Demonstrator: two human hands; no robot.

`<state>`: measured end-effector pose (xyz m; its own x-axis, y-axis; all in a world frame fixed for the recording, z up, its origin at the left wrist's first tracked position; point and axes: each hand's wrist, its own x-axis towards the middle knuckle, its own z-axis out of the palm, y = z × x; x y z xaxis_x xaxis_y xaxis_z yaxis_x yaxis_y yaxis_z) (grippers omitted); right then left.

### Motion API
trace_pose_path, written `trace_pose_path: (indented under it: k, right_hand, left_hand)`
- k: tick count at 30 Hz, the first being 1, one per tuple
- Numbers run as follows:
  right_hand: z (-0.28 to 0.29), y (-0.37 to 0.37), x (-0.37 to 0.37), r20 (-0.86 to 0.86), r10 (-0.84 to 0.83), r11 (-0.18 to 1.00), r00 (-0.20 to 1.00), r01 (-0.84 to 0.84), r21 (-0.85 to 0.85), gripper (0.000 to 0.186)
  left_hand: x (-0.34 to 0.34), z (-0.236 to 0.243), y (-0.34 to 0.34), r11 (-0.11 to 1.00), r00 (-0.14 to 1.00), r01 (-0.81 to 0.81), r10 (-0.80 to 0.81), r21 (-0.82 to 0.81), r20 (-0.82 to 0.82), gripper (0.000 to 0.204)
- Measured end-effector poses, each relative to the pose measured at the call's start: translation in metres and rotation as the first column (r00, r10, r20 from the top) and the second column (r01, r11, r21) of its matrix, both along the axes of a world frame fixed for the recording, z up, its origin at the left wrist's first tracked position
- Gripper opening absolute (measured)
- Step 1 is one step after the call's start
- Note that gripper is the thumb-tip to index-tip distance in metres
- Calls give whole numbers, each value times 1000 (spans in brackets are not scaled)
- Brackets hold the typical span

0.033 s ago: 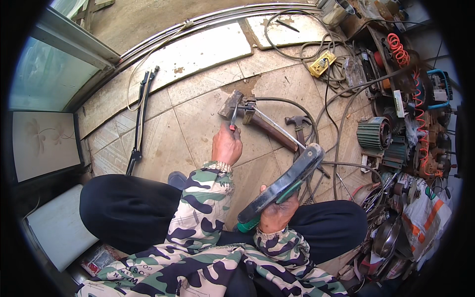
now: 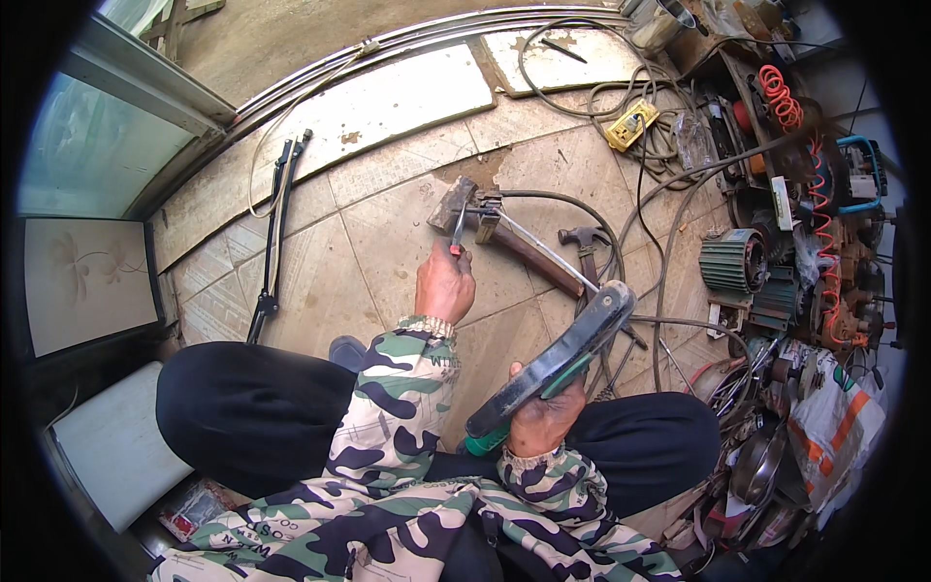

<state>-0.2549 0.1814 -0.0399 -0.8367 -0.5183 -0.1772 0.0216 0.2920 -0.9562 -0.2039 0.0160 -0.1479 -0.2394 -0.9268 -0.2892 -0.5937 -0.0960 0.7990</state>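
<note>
My left hand [image 2: 446,289] is closed around a slim metal tool [image 2: 460,229] with a red part by the fingers. Its far end meets a small brass-coloured metal piece [image 2: 488,225] at the head of a sledgehammer [image 2: 452,206] lying on the floor. In my right hand [image 2: 548,419] is a bulky, curved black-and-green tool [image 2: 558,354], slanting up to the right; its kind is unclear. A thin pale rod [image 2: 543,250] runs from the brass-coloured piece to the tool's upper end; whether they join is hidden. Beyond that end lies a claw hammer [image 2: 584,239].
A black jointed bar [image 2: 274,233] lies on the tiles to the left. Cables loop around a yellow socket box [image 2: 630,124] at the far right. A green motor [image 2: 731,260] and piled metal parts [image 2: 756,466] crowd the right side. Pale boards [image 2: 398,121] line the doorway.
</note>
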Motion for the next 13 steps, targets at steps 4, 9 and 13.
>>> trace_pose_path:
  k: [4, 9, 13]
  right_hand:
    - [1, -1, 1, 18, -6, 1000, 1000, 6, -8, 30]
    - [4, -3, 1, 38, 1, 1000, 999, 0, -5, 29]
    - [6, -4, 0, 29, 20, 1000, 999, -20, 10, 29]
  left_hand:
    - [0, 1, 0, 1000, 1000, 1, -1, 7, -4, 16]
    - [-1, 4, 0, 1000, 1000, -10, 10, 14, -9, 16]
    - [-1, 4, -1, 1000, 1000, -5, 5, 24, 26, 17]
